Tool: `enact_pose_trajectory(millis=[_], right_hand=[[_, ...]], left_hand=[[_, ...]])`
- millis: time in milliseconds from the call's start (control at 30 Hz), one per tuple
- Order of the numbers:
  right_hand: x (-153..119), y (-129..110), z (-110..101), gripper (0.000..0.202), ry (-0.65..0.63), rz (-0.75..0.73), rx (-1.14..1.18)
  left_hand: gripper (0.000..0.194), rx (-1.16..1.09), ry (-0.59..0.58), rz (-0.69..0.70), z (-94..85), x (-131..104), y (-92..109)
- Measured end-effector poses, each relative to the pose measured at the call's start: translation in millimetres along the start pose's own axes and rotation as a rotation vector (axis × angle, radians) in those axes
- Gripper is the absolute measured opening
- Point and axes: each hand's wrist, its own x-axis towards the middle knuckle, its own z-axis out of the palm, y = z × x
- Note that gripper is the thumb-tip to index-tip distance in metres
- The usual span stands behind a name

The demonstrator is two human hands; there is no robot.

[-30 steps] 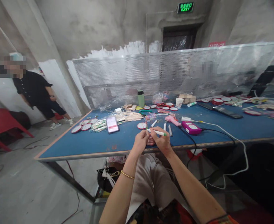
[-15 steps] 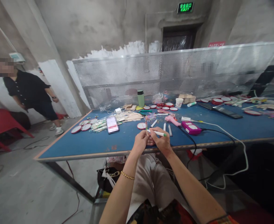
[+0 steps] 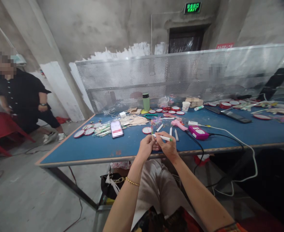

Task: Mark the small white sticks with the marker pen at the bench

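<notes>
My right hand point(image 3: 167, 146) is closed on a white marker point(image 3: 164, 138) with a green end, held at a slant over the table's front edge. Close beside it, my left hand point(image 3: 147, 146) pinches a small thin strip point(image 3: 152, 130) that stands up between the fingers; its details are too small to tell. The two hands nearly touch. Just behind them lie a round red-rimmed white disc point(image 3: 147, 130) and several white markers, one of them point(image 3: 159, 128) slanting near the fingers.
A pink glue gun point(image 3: 179, 124) and a purple box point(image 3: 198, 132) with cables lie right. Phone point(image 3: 117, 129), wooden sticks point(image 3: 137, 120) and discs point(image 3: 79, 134) lie left. Behind stand a green bottle point(image 3: 146, 102) and paper cup point(image 3: 186, 106). A person point(image 3: 23, 96) is beyond the table's left end.
The person at the left has shifted a little to the left, with arms and legs in a different pose. My hands and the marker show almost no movement.
</notes>
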Motion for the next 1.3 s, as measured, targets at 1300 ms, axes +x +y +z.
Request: enact_pose_trajectory(millis=[1300], right_hand=[[-0.2,0.3,0.6,0.017,0.038,-0.049,-0.01]], left_hand=[[0.011,-0.004,0.017,-0.002,1.5,-1.3,1.6]])
